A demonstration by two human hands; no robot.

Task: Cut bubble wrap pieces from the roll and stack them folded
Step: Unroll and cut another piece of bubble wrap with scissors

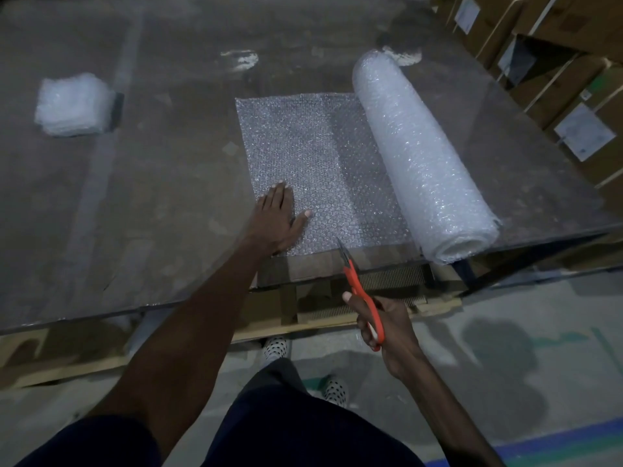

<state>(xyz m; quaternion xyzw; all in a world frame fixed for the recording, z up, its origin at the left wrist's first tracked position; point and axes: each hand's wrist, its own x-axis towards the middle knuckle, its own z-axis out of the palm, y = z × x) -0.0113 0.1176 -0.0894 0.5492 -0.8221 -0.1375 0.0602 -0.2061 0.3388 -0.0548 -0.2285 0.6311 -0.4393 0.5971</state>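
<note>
- Head view: the bubble wrap roll (423, 156) is lying on the right part of the table (135, 203), its long axis running from the near edge away and slightly leftward; the unrolled sheet (313, 156) is extending flat to its left.
- The left hand (278, 219) is pressing the sheet's near-left corner, fingers straight and spread.
- The right hand (384, 326) is gripping orange scissors (362, 293), fingers curled round the handles, blade tips sitting at the sheet's near edge, between the pressing hand and the roll (blade opening too small to tell).
- Judgement: the cut line is running parallel to the roll's axis, away from the person; the right hand is nearer it.
- A stack of folded pieces (72, 104) is sitting far left, well apart.
</note>
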